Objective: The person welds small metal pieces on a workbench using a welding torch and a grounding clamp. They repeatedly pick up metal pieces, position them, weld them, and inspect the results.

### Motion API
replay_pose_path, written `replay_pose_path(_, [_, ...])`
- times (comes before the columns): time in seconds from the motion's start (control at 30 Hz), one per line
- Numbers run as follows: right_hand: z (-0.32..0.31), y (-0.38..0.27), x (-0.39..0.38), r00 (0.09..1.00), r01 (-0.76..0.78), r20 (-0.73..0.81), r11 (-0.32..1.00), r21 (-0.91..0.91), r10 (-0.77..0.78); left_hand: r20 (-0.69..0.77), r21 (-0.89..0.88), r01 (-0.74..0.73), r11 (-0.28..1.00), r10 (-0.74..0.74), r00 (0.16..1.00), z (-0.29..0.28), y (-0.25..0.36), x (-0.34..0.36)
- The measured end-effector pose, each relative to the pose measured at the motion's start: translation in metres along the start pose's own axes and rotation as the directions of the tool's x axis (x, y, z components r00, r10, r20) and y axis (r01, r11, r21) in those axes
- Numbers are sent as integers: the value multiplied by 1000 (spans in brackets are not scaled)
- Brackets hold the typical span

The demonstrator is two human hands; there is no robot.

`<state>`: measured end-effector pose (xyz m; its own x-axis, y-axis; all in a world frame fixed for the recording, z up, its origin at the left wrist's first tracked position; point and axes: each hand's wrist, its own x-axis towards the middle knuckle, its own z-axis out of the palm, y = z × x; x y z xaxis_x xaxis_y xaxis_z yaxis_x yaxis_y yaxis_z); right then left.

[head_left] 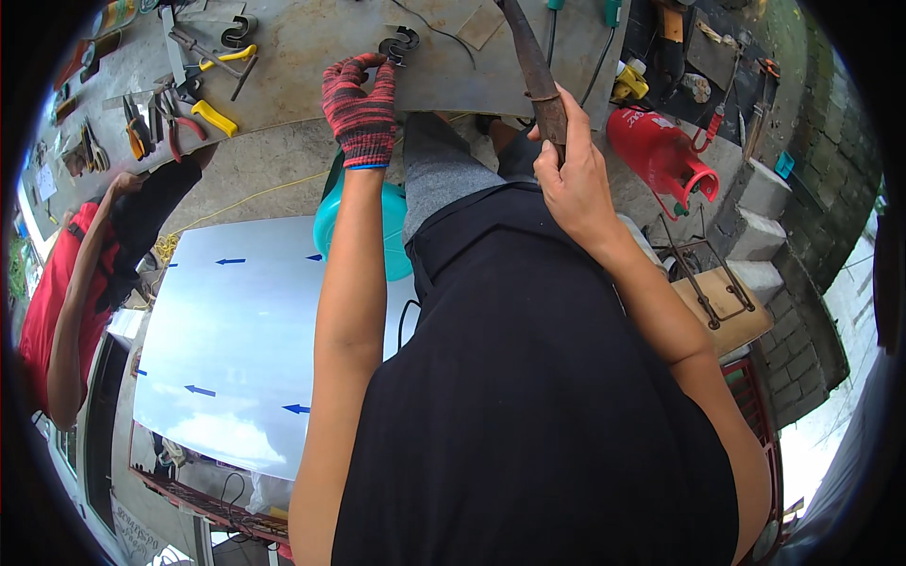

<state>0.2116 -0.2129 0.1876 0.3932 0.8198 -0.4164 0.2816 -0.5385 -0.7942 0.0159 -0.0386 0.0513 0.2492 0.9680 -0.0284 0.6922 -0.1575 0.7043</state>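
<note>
My left hand [360, 111], in a red and black striped glove, is at the near edge of the metal worktable [302, 71]. Its thumb and curled fingertips close on the near end of a dark S-shaped metal piece [400, 43] on the tabletop. My bare right hand [578, 174] is wrapped round the lower end of a long, dark brown, rusty-looking tool [538, 80]. This tool slants up and away over the table edge, and its far end is out of the picture. Another curved metal piece [240, 32] lies farther left.
Pliers with yellow grips [215, 117], red-handled pliers [181, 124] and other hand tools lie at the table's left. A red gas cylinder [651, 156] stands at right by concrete steps [760, 231]. A teal round container [330, 222] and reflective sheet [236, 330] are at left, near another person [75, 292].
</note>
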Motion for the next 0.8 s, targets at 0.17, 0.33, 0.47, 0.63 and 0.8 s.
replay_pose_path(0.17, [-4, 3, -2, 998, 26, -63, 999, 25, -25, 15, 5, 13, 1000, -13, 1000, -3, 1, 0])
replay_pose_path(0.33, [-43, 19, -1, 985, 60, -165, 995, 77, -47, 34, -145, 220, 965, -218, 975, -9, -19, -15])
replay_pose_path(0.47, [-103, 47, 12, 914, 98, -400, 995, 34, -76, 94, -160, 304, 939, -292, 952, -25, -30, -29])
replay_pose_path(0.63, [-211, 156, 58, 685, -61, -723, 982, -178, -89, 107, 23, 340, 940, -340, 934, -49, -36, -59])
replay_pose_path(0.8, [-300, 281, 104, 530, -261, -831, 900, -350, -169, 178, 204, 378, 903, -413, 893, -66, -36, -93])
